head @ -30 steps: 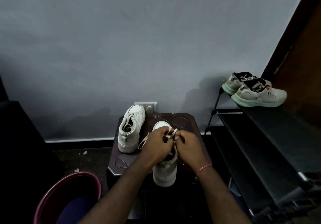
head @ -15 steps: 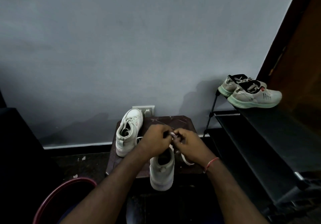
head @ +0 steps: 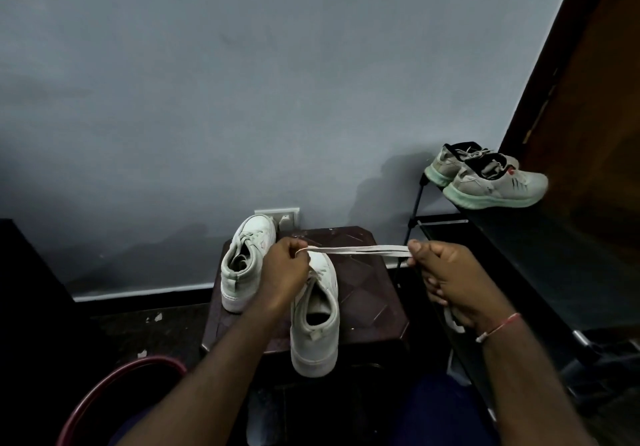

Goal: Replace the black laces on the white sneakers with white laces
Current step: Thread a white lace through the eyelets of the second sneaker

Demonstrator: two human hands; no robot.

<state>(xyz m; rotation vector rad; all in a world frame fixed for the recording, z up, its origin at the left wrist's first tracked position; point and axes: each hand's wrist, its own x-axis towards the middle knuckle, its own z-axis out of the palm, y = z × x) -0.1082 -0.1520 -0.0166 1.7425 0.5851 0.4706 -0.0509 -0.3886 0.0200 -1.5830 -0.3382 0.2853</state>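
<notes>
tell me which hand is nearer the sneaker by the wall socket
Left. The left hand, pinching the white lace, is right beside that sneaker; the right hand is out past the stool.

Grey trainers [head: 495, 186] on black rack [head: 554, 255], maroon bucket [head: 145, 362], wall socket [head: 277, 217], brown stool [head: 367, 293]

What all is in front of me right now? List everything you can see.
sneakers: two, white, on the stool
lace: one, white, stretched between both hands
stool: one, dark brown, by the wall
running shoes: two, grey with green soles, on top of the rack
rack: one, black, right
wall socket: one, white, behind the stool
tub: one, maroon rim, lower left
left hand: pinches the lace
right hand: grips the lace
</notes>
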